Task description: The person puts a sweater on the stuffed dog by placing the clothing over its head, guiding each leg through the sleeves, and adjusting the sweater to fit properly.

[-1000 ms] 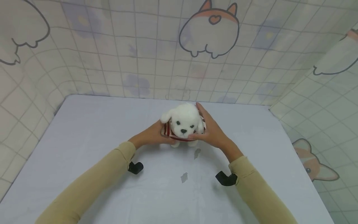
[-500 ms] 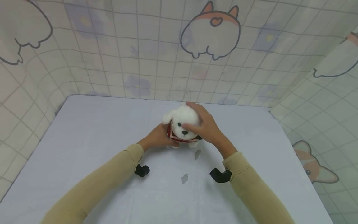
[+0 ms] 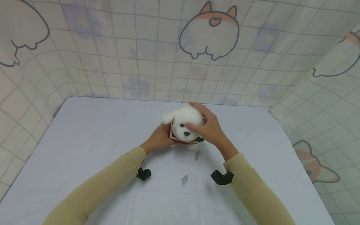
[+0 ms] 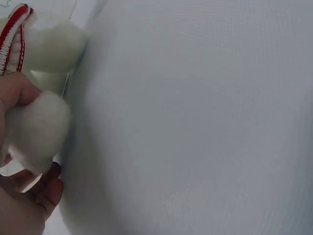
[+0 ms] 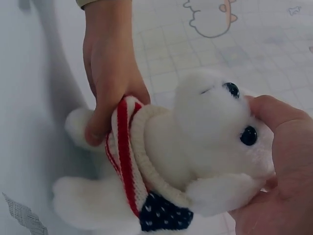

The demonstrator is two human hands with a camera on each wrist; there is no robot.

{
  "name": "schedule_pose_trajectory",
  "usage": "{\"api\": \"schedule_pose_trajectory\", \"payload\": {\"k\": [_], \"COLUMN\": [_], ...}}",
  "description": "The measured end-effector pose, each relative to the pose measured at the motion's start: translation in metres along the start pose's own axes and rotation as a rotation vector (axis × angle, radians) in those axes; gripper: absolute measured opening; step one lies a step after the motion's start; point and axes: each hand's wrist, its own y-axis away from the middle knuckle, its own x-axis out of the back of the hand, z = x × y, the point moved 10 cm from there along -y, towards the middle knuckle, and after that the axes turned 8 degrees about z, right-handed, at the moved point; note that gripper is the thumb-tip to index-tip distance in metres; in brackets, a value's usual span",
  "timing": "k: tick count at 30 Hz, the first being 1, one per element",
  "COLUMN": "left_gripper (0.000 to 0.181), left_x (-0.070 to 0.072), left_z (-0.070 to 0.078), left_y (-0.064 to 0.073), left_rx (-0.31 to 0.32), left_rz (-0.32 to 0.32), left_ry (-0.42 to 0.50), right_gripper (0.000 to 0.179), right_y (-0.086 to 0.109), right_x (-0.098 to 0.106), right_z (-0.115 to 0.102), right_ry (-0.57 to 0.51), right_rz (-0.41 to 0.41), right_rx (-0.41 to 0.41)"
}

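A white plush dog (image 3: 184, 117) stands near the far edge of the table, facing me. It wears a knitted sweater (image 5: 126, 152) with red and white stripes and a dark blue, white-flecked patch (image 5: 166, 213). My left hand (image 3: 159, 137) grips the dog's body low on the left side, its thumb on the sweater by a front leg. From the right, my right hand (image 3: 210, 126) clasps the head, the thumb beside an eye (image 5: 248, 135). In the left wrist view, fingers of the left hand (image 4: 22, 205) lie around a white furry leg (image 4: 41, 129).
A pale cloth covers the table (image 3: 112, 125), with two small grey patches (image 3: 184, 179) in front of the dog. Behind and beside it hangs a checked curtain (image 3: 157, 62) printed with cartoon corgis. Black wrist mounts (image 3: 222, 177) stick out below the sleeves.
My right hand has slid from the dog's side up over its head, thumb going from the muzzle to the eye. The left hand has shifted slightly right. The sweater's front sits a little differently.
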Motion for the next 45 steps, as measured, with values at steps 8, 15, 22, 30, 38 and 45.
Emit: {"api": "schedule_pose_trajectory", "payload": {"k": [8,15,22,30,38,45], "left_gripper": [0.07,0.053,0.035,0.031,0.035,0.04], "left_x": [0.021,0.053,0.076,0.076,0.053,0.047], "left_z": [0.014,0.027,0.036,0.037,0.041,0.031], "left_y": [-0.006,-0.006,-0.011,-0.008,-0.004,-0.003], "left_rx": [-0.126,-0.201,-0.175,-0.131,-0.155,-0.102], "left_rz": [0.119,0.244,0.266,0.22,0.126,0.107], "left_ry": [-0.027,-0.004,-0.061,-0.109,-0.122,-0.126], "right_gripper": [0.074,0.078,0.078,0.081,0.082,0.092], "right_y": [0.007,0.011,0.021,0.029,0.042,0.043], "right_x": [0.015,0.025,0.016,0.006,0.002,0.001], "right_z": [0.009,0.014,0.034,0.055,0.093,0.099], "right_ry": [-0.006,-0.022,0.053,0.137,0.254,0.231], "right_rz": [-0.058,-0.099,-0.174,-0.233,-0.3,-0.347], "right_rx": [-0.034,-0.031,-0.072,-0.105,-0.195,-0.254]}}
